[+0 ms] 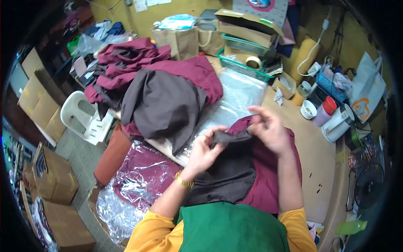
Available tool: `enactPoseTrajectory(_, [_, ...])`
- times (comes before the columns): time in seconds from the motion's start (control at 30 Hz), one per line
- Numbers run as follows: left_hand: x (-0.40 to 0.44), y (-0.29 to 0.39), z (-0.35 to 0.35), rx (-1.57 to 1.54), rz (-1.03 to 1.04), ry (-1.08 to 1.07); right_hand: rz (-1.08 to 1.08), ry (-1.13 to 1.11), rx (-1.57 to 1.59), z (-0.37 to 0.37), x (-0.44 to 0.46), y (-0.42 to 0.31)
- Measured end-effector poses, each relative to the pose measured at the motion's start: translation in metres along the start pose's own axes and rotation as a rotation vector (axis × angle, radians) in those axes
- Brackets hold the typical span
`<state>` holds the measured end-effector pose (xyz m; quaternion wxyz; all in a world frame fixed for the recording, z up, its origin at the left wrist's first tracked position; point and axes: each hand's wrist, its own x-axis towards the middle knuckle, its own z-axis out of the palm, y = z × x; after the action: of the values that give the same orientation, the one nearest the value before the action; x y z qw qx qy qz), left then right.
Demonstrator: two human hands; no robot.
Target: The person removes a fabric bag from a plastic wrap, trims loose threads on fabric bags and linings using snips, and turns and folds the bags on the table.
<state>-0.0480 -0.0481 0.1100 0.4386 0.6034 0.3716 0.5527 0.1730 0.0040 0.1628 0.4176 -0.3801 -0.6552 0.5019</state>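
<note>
A maroon and dark grey garment hangs in front of me, its lower part against my green apron. My left hand is closed, thumb and fingers pinching a dark grey edge of the cloth. My right hand is at the other end of this raised edge, fingers bent around the cloth by its maroon part. Its fingertips are slightly blurred. Just beyond lies a stack of clear plastic bags. To the left of it, a heap of maroon and grey garments covers the table.
Plastic-wrapped maroon garments fill a box at lower left. A white plastic chair stands beyond. Green baskets with a tape roll sit at the back. Jars, a white bowl and an electric kettle line the right side.
</note>
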Motion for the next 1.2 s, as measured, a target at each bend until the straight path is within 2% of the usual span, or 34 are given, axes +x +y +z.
enactPoseTrajectory(0.03, [-0.008, 0.0, 0.004, -0.015, 0.029, -0.011, -0.106, -0.047, -0.127, 0.019, -0.004, -0.01])
enactPoseTrajectory(0.1, [-0.017, -0.014, 0.004, -0.077, -0.011, -0.062, -0.203, -0.174, -0.118, 0.042, -0.002, -0.001])
enactPoseTrajectory(0.17, [-0.025, -0.022, -0.003, -0.112, -0.144, -0.087, -0.01, -0.261, 0.009, 0.042, 0.01, 0.043])
enactPoseTrajectory(0.2, [-0.031, -0.007, -0.006, 0.21, -0.172, -0.074, 0.023, -0.139, 0.021, 0.04, 0.012, 0.044])
enactPoseTrajectory(0.3, [-0.042, 0.005, -0.024, 0.167, -0.293, -0.175, -0.006, 0.216, 0.082, 0.021, 0.017, 0.067])
enactPoseTrajectory(0.37, [-0.049, 0.0, -0.039, 0.27, -0.336, -0.19, -0.037, 0.327, 0.28, 0.004, 0.018, 0.089])
enactPoseTrajectory(0.5, [-0.067, -0.019, -0.057, 0.285, -0.354, -0.089, 0.0, 0.391, 0.592, -0.017, 0.014, 0.11])
enactPoseTrajectory(0.53, [-0.07, -0.013, -0.057, 0.233, -0.468, -0.045, 0.04, 0.358, 0.635, -0.023, 0.01, 0.115])
enactPoseTrajectory(0.57, [-0.076, -0.024, -0.063, 0.229, -0.48, 0.001, 0.043, 0.364, 0.63, -0.025, 0.007, 0.118])
enactPoseTrajectory(0.67, [-0.079, -0.039, -0.077, 0.444, -0.307, 0.296, 0.036, 0.345, 0.782, -0.024, 0.001, 0.126])
enactPoseTrajectory(0.73, [-0.076, -0.041, -0.088, 0.52, -0.168, 0.539, 0.032, 0.349, 0.765, -0.022, -0.003, 0.127])
enactPoseTrajectory(0.77, [-0.068, -0.04, -0.091, 0.724, 0.104, 0.588, 0.029, 0.351, 0.748, -0.02, -0.003, 0.126])
enactPoseTrajectory(0.83, [-0.05, -0.005, -0.072, 0.861, 0.16, 0.439, 0.035, 0.377, 0.676, -0.003, -0.006, 0.102])
enactPoseTrajectory(0.9, [-0.034, 0.013, -0.041, 0.572, 0.011, 0.111, -0.059, 0.228, 0.502, 0.011, -0.008, 0.089])
enactPoseTrajectory(0.97, [-0.012, 0.013, -0.005, 0.304, 0.089, -0.02, -0.115, 0.229, 0.193, 0.028, -0.009, 0.072])
enactPoseTrajectory(1.03, [0.008, 0.001, 0.01, 0.135, -0.152, -0.121, -0.123, 0.164, 0.112, 0.035, -0.016, 0.05])
enactPoseTrajectory(1.1, [0.015, -0.014, 0.019, -0.287, -0.134, -0.019, -0.165, 0.235, 0.207, 0.031, -0.015, 0.06])
enactPoseTrajectory(1.17, [0.017, -0.02, 0.012, -0.26, -0.052, 0.079, -0.103, 0.435, -0.006, 0.009, -0.015, 0.087])
enactPoseTrajectory(1.2, [0.013, -0.027, 0.004, -0.254, -0.113, 0.095, -0.106, 0.5, -0.203, -0.007, -0.02, 0.119])
